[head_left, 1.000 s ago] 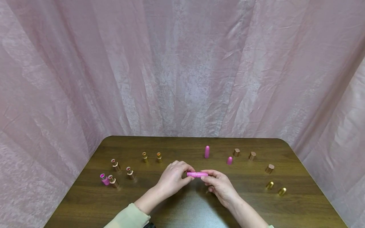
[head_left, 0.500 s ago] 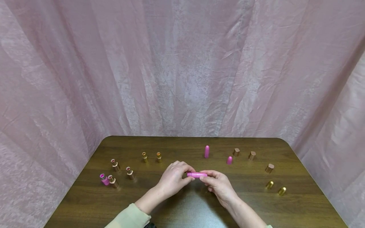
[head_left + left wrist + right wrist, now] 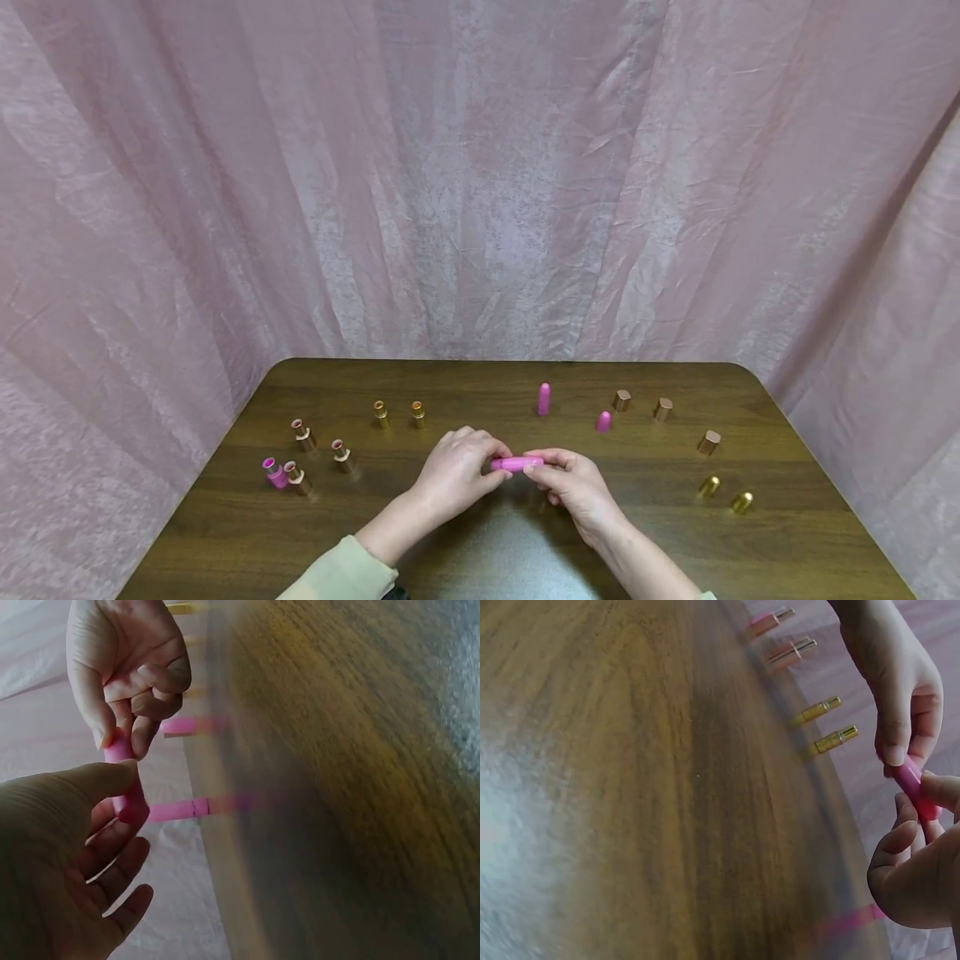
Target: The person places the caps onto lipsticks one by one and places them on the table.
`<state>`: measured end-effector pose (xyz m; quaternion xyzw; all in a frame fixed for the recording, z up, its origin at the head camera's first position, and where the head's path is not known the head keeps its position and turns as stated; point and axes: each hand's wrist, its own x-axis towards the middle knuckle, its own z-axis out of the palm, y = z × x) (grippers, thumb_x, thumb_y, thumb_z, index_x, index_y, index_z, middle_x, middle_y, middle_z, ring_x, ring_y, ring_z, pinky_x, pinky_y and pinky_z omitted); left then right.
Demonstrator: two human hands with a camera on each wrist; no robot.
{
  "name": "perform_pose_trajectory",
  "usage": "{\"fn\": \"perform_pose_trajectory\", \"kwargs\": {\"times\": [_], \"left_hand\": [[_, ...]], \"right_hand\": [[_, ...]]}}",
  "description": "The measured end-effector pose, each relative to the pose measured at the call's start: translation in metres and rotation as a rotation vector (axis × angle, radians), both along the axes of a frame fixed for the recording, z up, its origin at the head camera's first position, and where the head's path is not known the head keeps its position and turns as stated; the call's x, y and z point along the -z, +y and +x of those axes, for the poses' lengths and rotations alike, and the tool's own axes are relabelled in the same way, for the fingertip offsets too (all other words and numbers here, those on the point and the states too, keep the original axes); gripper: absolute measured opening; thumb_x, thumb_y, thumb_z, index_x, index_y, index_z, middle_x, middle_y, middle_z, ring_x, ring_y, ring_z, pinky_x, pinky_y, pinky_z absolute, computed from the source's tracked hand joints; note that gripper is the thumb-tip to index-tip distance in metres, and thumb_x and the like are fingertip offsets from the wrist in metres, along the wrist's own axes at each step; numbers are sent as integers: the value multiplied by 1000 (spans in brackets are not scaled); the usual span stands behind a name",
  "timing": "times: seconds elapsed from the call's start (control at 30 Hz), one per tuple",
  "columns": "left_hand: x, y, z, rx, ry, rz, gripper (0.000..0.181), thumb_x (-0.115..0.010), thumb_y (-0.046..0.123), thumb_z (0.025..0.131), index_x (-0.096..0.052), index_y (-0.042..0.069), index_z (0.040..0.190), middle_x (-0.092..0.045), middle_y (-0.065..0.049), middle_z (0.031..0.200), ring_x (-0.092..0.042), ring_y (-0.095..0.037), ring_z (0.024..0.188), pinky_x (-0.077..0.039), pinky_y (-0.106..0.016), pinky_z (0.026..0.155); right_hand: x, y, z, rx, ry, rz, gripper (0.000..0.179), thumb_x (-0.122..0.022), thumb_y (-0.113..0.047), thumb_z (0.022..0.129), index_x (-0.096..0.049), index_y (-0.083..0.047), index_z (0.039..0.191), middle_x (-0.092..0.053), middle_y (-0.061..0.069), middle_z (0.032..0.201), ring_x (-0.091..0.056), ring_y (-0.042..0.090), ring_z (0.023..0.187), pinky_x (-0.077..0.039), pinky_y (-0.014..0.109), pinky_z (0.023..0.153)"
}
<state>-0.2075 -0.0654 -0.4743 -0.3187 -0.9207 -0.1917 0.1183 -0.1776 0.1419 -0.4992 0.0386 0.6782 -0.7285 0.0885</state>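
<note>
A pink lipstick tube [image 3: 517, 464] lies roughly level between the two hands above the middle of the table. My left hand [image 3: 459, 468] pinches its left end between thumb and fingers, and my right hand [image 3: 576, 486] pinches its right end. In the left wrist view the lipstick [image 3: 129, 799] spans both sets of fingertips; the right wrist view shows the same lipstick [image 3: 909, 781], its ends partly covered by fingers. Behind the hands stand a tall pink lipstick [image 3: 543, 399] with its cap on and a short pink cap [image 3: 603, 422].
Uncapped lipsticks stand at the left: a pink one [image 3: 275, 472], several rose-gold ones [image 3: 342, 456] and two gold ones [image 3: 382, 414]. Rose-gold caps [image 3: 663, 409] and two gold caps [image 3: 742, 502] stand at the right. Pink curtains [image 3: 480, 183] surround the wooden table [image 3: 480, 383].
The metallic band seen mid-tube a second ago has disappeared as the pink cap slid left over it. The right hand shifted slightly left; the lipstick dipped a little toward the person.
</note>
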Motion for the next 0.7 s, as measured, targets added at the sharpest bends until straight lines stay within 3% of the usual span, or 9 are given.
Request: {"fn": "perform_pose_trajectory", "kwargs": {"times": [0.17,0.37,0.53,0.6,0.7], "left_hand": [[1,3,-2,-2,54,-70,17,-84,35,84,-75,25,93,-61,13,86,-53,-10,82,-44,-32,77],[6,5,-7,-3,32,-63,16,-83,34,84,-74,25,94,-65,12,85,-54,-11,83,-45,-32,77],[10,4,-15,-29,-60,-10,17,-83,32,83,-73,25,95,-65,17,85,-56,-10,84,-46,-35,80],[12,4,-18,-51,-117,25,16,-83,32,84,-73,25,94,-65,18,84,-55,-10,84,-46,-35,80],[14,3,-25,-84,-186,74,14,-81,31,84,-72,26,93,-65,18,83,-55,-9,83,-45,-35,77]], "right_hand": [[-4,3,-1,-27,58,75,41,-80,-16,87,-69,4,121,-72,3,93,-53,10,72,-39,21,56],[-12,9,-2,-75,141,163,40,-78,-16,90,-69,3,123,-73,9,102,-57,10,77,-39,20,56],[-17,21,-4,-67,270,311,27,-76,-14,92,-73,-2,116,-73,10,101,-64,12,85,-50,23,71],[-18,28,-5,-58,321,404,22,-75,-15,93,-74,-6,113,-73,4,99,-66,12,89,-52,26,78],[-19,38,-5,-38,389,610,18,-75,-17,93,-75,-14,111,-70,-9,94,-64,9,87,-52,28,79]]}}
